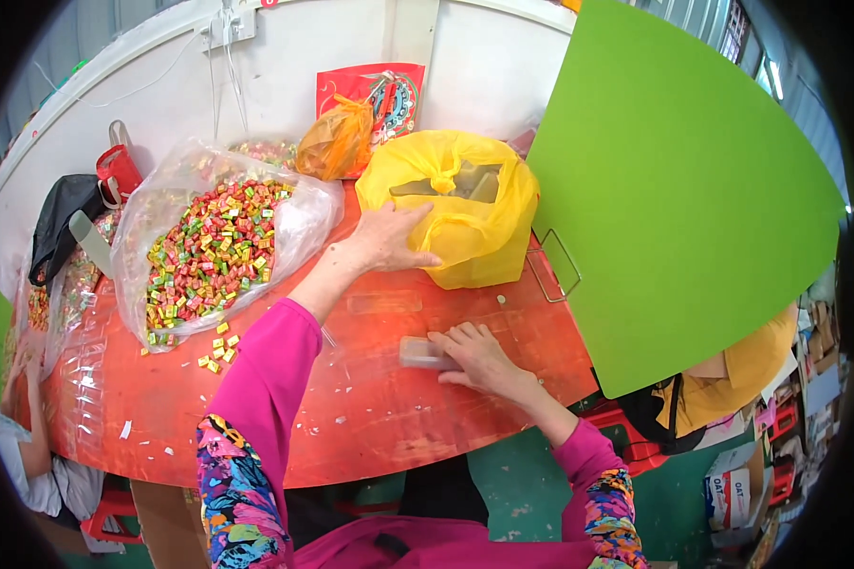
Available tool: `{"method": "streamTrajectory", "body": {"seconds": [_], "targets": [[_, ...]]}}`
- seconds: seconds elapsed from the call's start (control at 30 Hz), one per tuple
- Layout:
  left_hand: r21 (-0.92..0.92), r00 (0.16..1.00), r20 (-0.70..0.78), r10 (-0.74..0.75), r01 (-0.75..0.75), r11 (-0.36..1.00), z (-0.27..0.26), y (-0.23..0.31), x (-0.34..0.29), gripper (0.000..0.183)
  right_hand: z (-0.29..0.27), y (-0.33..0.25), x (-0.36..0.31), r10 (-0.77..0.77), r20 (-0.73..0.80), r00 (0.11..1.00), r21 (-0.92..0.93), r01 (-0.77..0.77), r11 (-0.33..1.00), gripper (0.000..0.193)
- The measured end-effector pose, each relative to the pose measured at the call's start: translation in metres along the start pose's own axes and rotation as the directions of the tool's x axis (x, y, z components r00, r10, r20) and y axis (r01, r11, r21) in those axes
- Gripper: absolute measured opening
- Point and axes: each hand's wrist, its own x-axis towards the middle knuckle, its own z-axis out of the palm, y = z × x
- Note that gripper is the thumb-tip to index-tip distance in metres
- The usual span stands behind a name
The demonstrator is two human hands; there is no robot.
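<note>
My left hand (pixel 394 237) reaches to the near left side of a yellow plastic bag (pixel 489 242), fingers stretched and thumb apart, at or against the plastic. Greyish flat-sided pieces (pixel 479 182) show through the bag's opening. Lower on the red table, my right hand (pixel 484 358) closes round one end of a small clear plastic box (pixel 421 354), which lies flat on the tabletop. Left of my left arm, a large clear bag (pixel 308 213) lies spread, heaped with small wrapped candies (pixel 213 251) in red, yellow and green.
Several loose yellow candies (pixel 220 349) lie before the clear bag. A green board (pixel 683 190) rises at the right beside a wire stand (pixel 555 267). An orange bag (pixel 337 137) stands at the back. Another person's hands (pixel 27 368) show at the far left.
</note>
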Motion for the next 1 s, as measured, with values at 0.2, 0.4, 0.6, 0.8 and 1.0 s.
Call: {"method": "streamTrajectory", "body": {"seconds": [0.2,0.4,0.6,0.8,1.0], "targets": [[-0.188,0.963,0.027,-0.269,0.269,0.944,0.015,-0.045,0.008,0.078,-0.069,0.012,0.099,-0.027,-0.404,0.914,0.048,0.050,0.998,0.013],[-0.167,0.897,-0.152,-0.416,0.392,0.905,0.010,-0.055,0.019,0.062,-0.050,0.135,0.218,0.124,-0.166,0.978,-0.253,-0.164,0.953,0.015],[-0.023,0.961,-0.153,-0.232,0.231,0.973,0.004,-0.074,0.006,0.065,-0.020,0.169,0.282,-0.014,-0.166,0.986,-0.337,-0.043,0.940,0.020],[-0.030,0.963,-0.070,-0.260,0.259,0.965,0.018,-0.073,0.003,0.055,-0.031,0.182,0.291,0.166,0.058,0.984,-0.406,-0.129,0.905,0.021],[0.019,0.973,-0.228,-0.030,0.035,0.999,0.032,-0.065,-0.005,0.044,-0.065,0.154,0.264,0.260,-0.030,0.965,-0.365,-0.253,0.896,0.019]]}}
